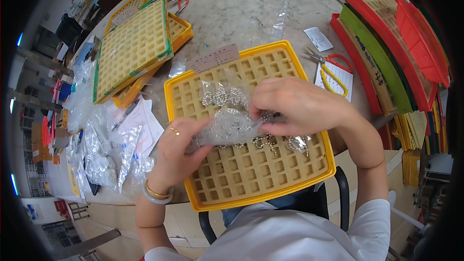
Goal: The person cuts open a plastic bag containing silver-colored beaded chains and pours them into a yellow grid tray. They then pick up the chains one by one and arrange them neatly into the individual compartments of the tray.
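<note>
A yellow-rimmed tray [263,202] with a cream grid of small square pockets lies in front of me, over the table's near edge. Above its middle, a clear plastic bag [231,128] full of shiny silver beads or chain is held between my hands. My left hand [181,147] grips the bag's left side between thumb and fingers. The fingers of my right hand [299,106] pinch the bag's right end. On the grid beyond the bag rests another clear bag with silver bead chains [222,96]. Loose-looking bead chains [267,144] and a small shiny bag [297,143] lie nearer me.
A pink card [213,58] sits at the tray's far edge. To the right are scissors with red and yellow handles [334,75], a paper slip [318,38] and stacked red and green trays [372,48]. Stacked grid trays [135,43] and clear bags [99,150] lie left.
</note>
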Demonstrator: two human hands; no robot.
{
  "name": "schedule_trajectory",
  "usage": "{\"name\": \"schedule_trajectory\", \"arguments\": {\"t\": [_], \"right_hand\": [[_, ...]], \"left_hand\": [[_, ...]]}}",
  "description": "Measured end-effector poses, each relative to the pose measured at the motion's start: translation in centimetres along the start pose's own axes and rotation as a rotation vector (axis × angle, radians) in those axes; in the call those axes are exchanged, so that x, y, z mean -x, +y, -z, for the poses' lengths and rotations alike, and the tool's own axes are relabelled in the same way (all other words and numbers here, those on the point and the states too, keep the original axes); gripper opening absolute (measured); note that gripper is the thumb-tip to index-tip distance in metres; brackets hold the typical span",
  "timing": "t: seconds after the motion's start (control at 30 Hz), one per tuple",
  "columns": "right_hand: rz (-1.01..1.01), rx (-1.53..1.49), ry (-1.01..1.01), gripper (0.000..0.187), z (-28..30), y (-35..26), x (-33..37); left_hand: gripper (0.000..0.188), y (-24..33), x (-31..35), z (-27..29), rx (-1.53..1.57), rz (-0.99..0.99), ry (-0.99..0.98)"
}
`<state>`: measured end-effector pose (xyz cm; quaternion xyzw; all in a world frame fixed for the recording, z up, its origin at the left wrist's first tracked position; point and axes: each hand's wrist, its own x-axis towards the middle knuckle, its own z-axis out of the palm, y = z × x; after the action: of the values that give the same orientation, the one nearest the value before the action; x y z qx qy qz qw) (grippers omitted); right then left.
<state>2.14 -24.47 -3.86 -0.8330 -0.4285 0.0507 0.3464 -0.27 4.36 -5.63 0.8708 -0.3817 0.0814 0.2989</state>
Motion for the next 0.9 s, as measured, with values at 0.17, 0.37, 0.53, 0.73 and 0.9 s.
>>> {"name": "schedule_trajectory", "arguments": {"t": [0.17,0.37,0.53,0.73,0.9], "right_hand": [[-0.072,0.027,0.107,0.014,-0.6,-0.5,-0.1],[-0.017,0.072,0.155,0.012,-0.4,-0.4,-0.1],[0.079,0.076,0.354,0.011,0.3,-1.1,-0.3],[-0.009,0.209,0.247,0.012,-0.4,0.3,0.2],[0.034,0.176,0.301,0.009,0.1,-0.1,-0.4]], "left_hand": [[0.053,0.1,-0.4,-0.2,0.038,0.140,0.034],[0.037,-0.7,0.1,0.1,0.108,0.209,0.009],[0.032,-1.0,0.3,0.4,0.080,-0.003,0.199],[0.034,0.8,-1.1,-0.5,0.127,0.235,0.215],[0.040,-1.4,0.6,0.6,0.250,0.198,0.107]]}}
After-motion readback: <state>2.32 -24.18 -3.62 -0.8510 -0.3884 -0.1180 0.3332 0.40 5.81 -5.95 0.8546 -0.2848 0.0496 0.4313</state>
